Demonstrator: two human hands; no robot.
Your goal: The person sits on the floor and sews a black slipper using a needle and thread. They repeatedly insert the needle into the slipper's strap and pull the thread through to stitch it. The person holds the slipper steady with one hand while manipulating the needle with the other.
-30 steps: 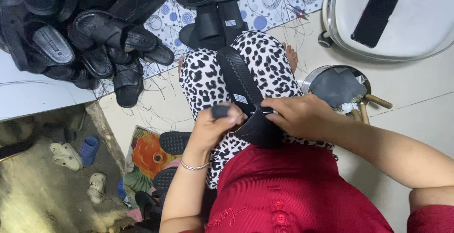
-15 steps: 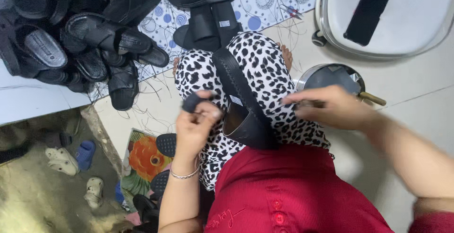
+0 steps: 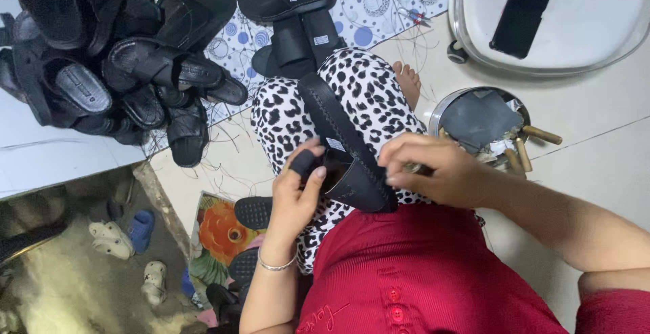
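- Right now my left hand (image 3: 298, 188) pinches the black sandal (image 3: 352, 171) on my knee; a loose pinch could let it slide off.
- Meanwhile my right hand (image 3: 440, 171) has its fingers pressed together on something small at the strap; I judge it could slip.

Black sandal (image 3: 352, 171): heel end hidden under the hands. Small object in right hand (image 3: 440, 171): mostly covered by fingers, kind unreadable. Sandal pile (image 3: 101, 70), far left: cut by the edge. Metal bowl (image 3: 481, 120) contents: indistinct.

Matt black rubbery sandal (image 3: 352, 164) on soft spotted cloth (image 3: 365, 90); shiny metal tin (image 3: 443, 107) on smooth floor tiles (image 3: 596, 131).
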